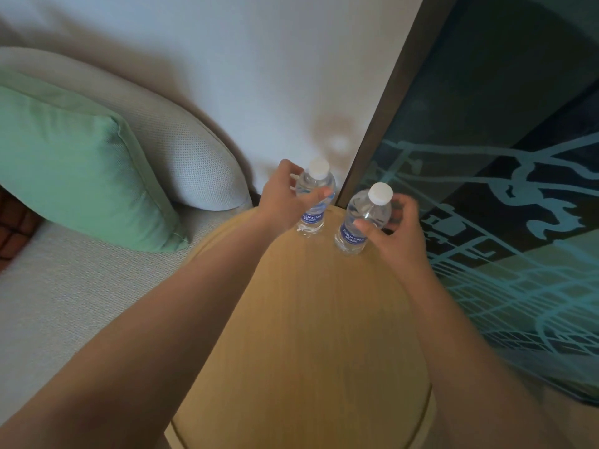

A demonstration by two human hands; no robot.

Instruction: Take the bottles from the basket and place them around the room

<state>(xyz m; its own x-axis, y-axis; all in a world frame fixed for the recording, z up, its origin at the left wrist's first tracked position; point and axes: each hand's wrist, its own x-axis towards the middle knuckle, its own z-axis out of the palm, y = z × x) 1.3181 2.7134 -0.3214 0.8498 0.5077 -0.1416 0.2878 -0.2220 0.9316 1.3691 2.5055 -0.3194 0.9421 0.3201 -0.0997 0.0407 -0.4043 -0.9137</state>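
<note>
Two clear water bottles with white caps and blue labels stand upright at the far edge of a round wooden table (pixel 311 319). My left hand (pixel 285 196) wraps the left bottle (pixel 316 189), with the thumb across its front and the fingers behind it. My right hand (pixel 393 228) holds the right bottle (pixel 368 212), with the thumb pressed on its front and the curled fingers at its right side. Both bottle bases rest on the tabletop, about a hand's width apart. No basket is in view.
A pale sofa (pixel 81 303) with a green cushion (pixel 74 170) sits left of the table. A white wall (pixel 259 76) rises just behind the bottles. A dark frame (pixel 385 102) and a teal-patterned glass panel (pixel 502 222) stand to the right.
</note>
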